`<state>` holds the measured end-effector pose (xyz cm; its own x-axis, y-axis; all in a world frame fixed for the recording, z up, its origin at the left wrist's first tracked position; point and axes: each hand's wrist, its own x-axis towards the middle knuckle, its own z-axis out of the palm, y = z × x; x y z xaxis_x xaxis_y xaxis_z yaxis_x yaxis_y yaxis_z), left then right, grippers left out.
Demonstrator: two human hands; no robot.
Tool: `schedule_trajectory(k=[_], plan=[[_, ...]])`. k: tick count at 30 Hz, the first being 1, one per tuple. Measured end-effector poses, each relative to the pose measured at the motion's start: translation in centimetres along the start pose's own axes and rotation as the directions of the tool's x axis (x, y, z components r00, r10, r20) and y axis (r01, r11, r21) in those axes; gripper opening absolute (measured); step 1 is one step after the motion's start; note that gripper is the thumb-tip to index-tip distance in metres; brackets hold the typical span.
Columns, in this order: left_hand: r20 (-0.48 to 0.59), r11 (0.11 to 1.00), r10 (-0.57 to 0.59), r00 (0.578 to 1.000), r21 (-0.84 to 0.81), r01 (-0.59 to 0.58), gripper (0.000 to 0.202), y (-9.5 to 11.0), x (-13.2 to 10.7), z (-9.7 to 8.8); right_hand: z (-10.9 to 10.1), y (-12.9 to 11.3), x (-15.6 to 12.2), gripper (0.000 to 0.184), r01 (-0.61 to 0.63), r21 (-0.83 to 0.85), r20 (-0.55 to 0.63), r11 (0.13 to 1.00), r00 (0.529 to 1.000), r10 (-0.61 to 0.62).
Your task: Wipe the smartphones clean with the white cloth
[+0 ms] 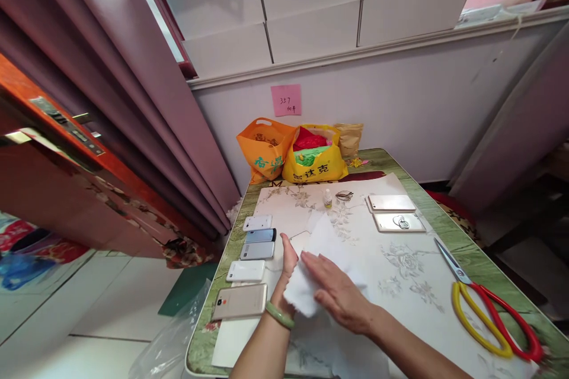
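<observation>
A white cloth is held up between my two hands above the table. My left hand, with a green bangle at the wrist, supports the cloth from the left; its thumb points up and its other fingers are hidden behind the cloth. Across the front of the cloth lies my right hand, its fingers straight and close together, pressing towards the left palm. A thin wire-like piece shows just beyond my left thumb; what it belongs to is hidden. Whether something is wrapped inside the cloth, I cannot tell.
Several phones line the table's left side. Two more phones lie at right, near large scissors. A small bottle and folded glasses sit ahead. An orange bag and yellow bag stand against the wall.
</observation>
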<state>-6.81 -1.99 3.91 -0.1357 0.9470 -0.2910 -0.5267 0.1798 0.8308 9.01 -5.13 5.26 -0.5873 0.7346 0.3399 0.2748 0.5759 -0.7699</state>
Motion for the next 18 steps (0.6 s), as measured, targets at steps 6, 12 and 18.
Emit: schedule_trajectory(k=[6,12,18], plan=[[0.037,0.995,0.091,0.995,-0.053,-0.089,0.053,-1.2,-1.7,-0.4,2.2,1.8,2.1,0.081,0.096,-0.451,0.094,0.887,0.994,-0.06],[0.334,0.858,-0.335,0.881,-0.279,0.431,0.059,-0.9,0.0,2.8,0.9,3.8,3.0,0.073,-0.17,-0.53,-0.072,0.831,0.985,0.156],[0.195,0.914,-0.27,0.943,-0.257,0.315,0.06,0.6,1.2,2.2,1.2,1.6,1.2,0.076,0.005,-0.464,0.062,0.886,0.998,0.027]])
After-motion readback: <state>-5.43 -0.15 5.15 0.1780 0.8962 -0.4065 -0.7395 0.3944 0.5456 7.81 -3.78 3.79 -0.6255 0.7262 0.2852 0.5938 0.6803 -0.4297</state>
